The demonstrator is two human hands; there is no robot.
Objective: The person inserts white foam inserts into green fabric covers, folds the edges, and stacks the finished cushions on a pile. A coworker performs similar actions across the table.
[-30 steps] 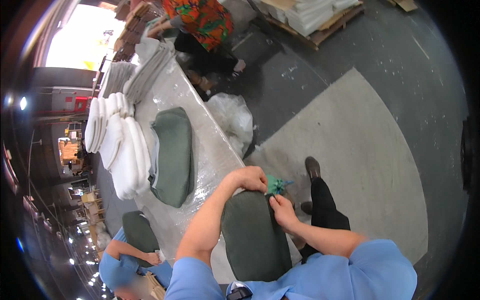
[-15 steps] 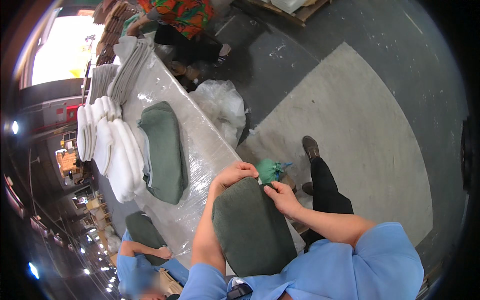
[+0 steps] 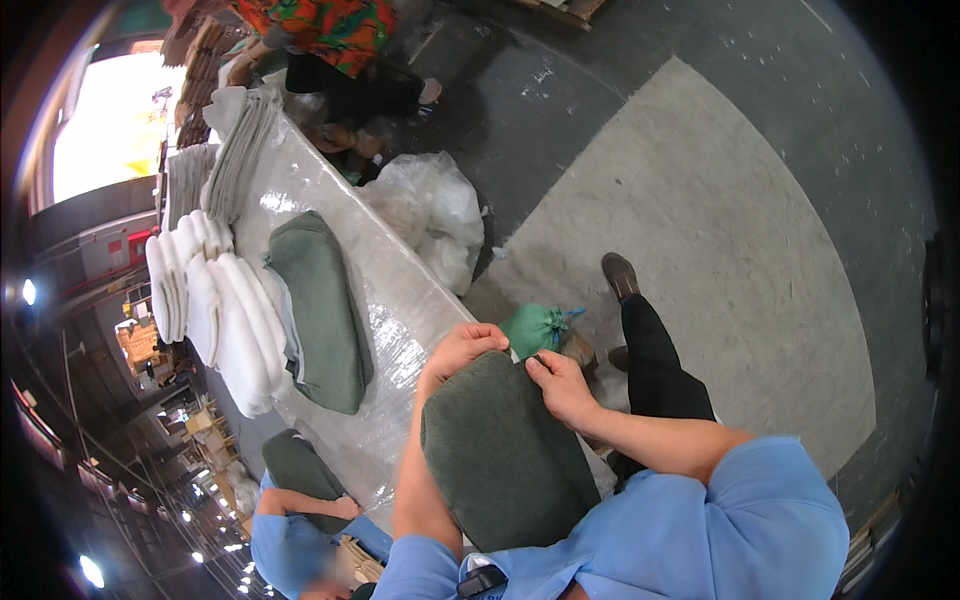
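Observation:
A dark green fabric cushion (image 3: 505,455) rests tilted against my front, its far end up between my hands. My left hand (image 3: 468,348) is closed at that far edge, fingertips pinching the cover. My right hand (image 3: 563,388) pinches the cover's edge just right of it, thumb and fingers together. A small white bit shows between the two hands; I cannot tell if it is a tag or lining. Another green cushion (image 3: 318,315), with a grey strip along its left side, lies on the plastic-wrapped table (image 3: 405,330).
White padding pieces (image 3: 240,320) and stacked grey covers (image 3: 240,145) line the table's left side. A clear plastic bag (image 3: 430,215) and a green tied sack (image 3: 533,330) are beside the table. A co-worker (image 3: 300,530) at lower left handles a green cushion; another person (image 3: 340,40) is at the far end.
The whole view has shifted slightly. My hands stay at the cushion's far edge, with the right fingers moved a little and still pinching. The co-worker at lower left keeps hold of the other cushion.

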